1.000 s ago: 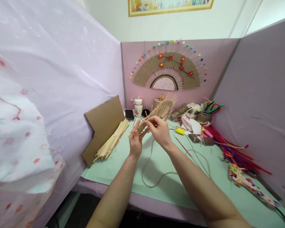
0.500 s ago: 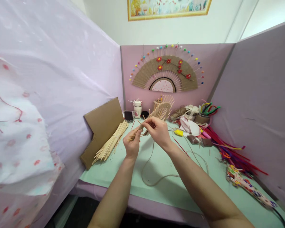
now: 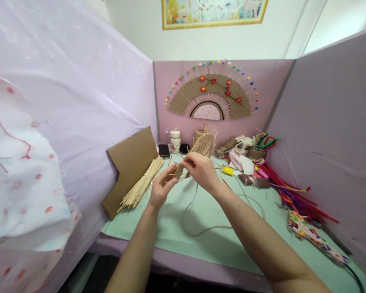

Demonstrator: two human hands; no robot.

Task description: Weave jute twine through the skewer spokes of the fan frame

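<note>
Stick fan (image 3: 201, 147) pinched between both hands

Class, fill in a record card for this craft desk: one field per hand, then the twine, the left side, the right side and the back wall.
Left: left hand pinches the stick fan's lower end.
Right: right hand grips the stick fan's middle.
Twine: twine hangs from under the right hand and loops on the mat.
Left side: stick bundle by cardboard.
Right side: pipe cleaners heaped by the partition.
Back: wall fan with red flowers.
</note>
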